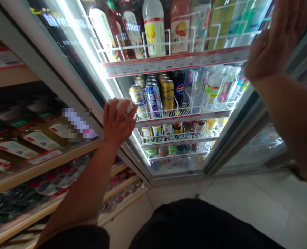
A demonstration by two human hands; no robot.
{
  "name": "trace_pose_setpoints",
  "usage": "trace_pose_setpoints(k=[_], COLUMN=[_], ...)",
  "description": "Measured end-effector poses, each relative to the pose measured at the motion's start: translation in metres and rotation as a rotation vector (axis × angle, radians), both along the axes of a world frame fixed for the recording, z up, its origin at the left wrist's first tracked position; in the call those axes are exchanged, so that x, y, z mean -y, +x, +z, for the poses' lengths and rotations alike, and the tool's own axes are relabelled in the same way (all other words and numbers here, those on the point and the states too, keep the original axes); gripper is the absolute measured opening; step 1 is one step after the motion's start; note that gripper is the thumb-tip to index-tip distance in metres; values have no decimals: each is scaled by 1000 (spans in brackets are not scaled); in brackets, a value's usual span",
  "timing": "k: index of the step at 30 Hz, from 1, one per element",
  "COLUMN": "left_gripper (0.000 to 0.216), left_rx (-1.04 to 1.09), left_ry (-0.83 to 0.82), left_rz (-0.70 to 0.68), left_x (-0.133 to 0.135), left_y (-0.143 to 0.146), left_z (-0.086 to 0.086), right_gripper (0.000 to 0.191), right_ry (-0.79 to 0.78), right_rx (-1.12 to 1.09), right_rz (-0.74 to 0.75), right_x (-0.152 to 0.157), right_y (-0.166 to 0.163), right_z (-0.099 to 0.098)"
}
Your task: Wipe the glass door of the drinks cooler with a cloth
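My left hand presses a crumpled white cloth or tissue against the glass door of a lit drinks fridge, near the door's left edge. Its fingers are bent over the wad. Raised at the upper right, my right hand lies flat by the door's right frame, fingers stretched out and slightly blurred. Nothing shows in it. Behind the glass, between the hands, stand drink cans and a dark Pepsi bottle on a wire shelf.
Large juice bottles fill the fridge's top shelf, with cups and cans on lower shelves. Wooden shelves of bottles line the left side. Another fridge door stands at right. Pale floor tiles lie below, beside my dark clothing.
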State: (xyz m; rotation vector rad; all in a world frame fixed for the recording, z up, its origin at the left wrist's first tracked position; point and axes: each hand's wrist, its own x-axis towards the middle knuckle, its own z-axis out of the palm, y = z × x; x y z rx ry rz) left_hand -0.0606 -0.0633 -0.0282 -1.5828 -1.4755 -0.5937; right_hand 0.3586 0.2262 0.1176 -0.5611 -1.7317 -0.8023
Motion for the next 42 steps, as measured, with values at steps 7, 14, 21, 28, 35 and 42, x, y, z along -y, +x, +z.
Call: trace_pose_setpoints(k=[7,14,21,28,35,42], left_gripper=[58,58,52,63,55,58], left_rx=[76,156,30,207,150,157], left_ry=[51,116,-13,191,-44,-4], left_rz=[21,34,-83,-28,-85,-94], left_x=[-2,-9,-22,-33,-45,-52], left_y=[7,18,34,56,67,89], left_z=[-35,-21,-24,14,29,53], right_gripper=[62,61,62,68,65,68], right_ry=[-1,14,-4,11,7,-14], right_rx=[7,12,-7,-46,-16,-38], right_rz=[-4,-9,-14,29,37,37], right_x=[0,-8,0,0,5,6], right_y=[0,1,-2,-3,-4,-5], right_z=[0,1,0,1,0,0])
